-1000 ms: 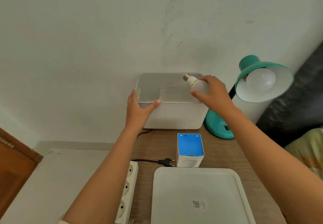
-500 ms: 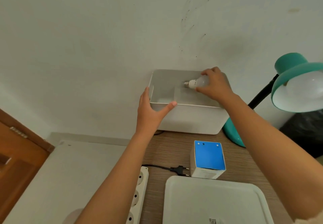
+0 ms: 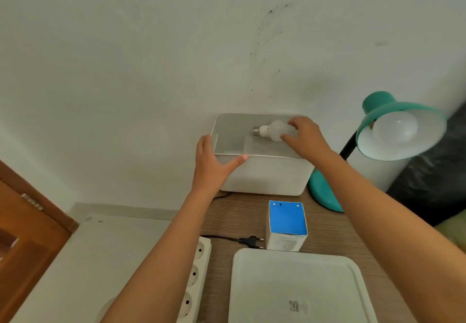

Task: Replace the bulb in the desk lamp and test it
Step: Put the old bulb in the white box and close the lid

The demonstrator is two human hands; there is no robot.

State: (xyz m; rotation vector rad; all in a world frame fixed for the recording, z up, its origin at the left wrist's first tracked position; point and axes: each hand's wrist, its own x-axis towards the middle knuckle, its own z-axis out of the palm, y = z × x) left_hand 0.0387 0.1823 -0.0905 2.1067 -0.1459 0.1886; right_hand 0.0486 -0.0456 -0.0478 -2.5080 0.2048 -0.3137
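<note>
My right hand [image 3: 306, 138] holds a white bulb [image 3: 271, 131] by its globe inside the open white bin [image 3: 267, 176] against the wall, the metal screw base pointing left. My left hand [image 3: 214, 163] grips the bin's front left corner, thumb lying on the rim. To the right stands the teal desk lamp [image 3: 388, 110], shade tilted toward me with another white bulb [image 3: 394, 128] seated in it. Its teal base [image 3: 322, 194] rests beside the bin.
A blue and white bulb box [image 3: 287, 224] stands on the wooden desk in front of the bin. An unplugged black plug [image 3: 251, 241] lies between the box and a white power strip [image 3: 195, 277]. The bin's white lid [image 3: 297, 290] lies nearest me.
My right hand has lowered the bulb from above the bin's rim down into the bin. The left hand has kept its hold on the bin. The camera has shifted.
</note>
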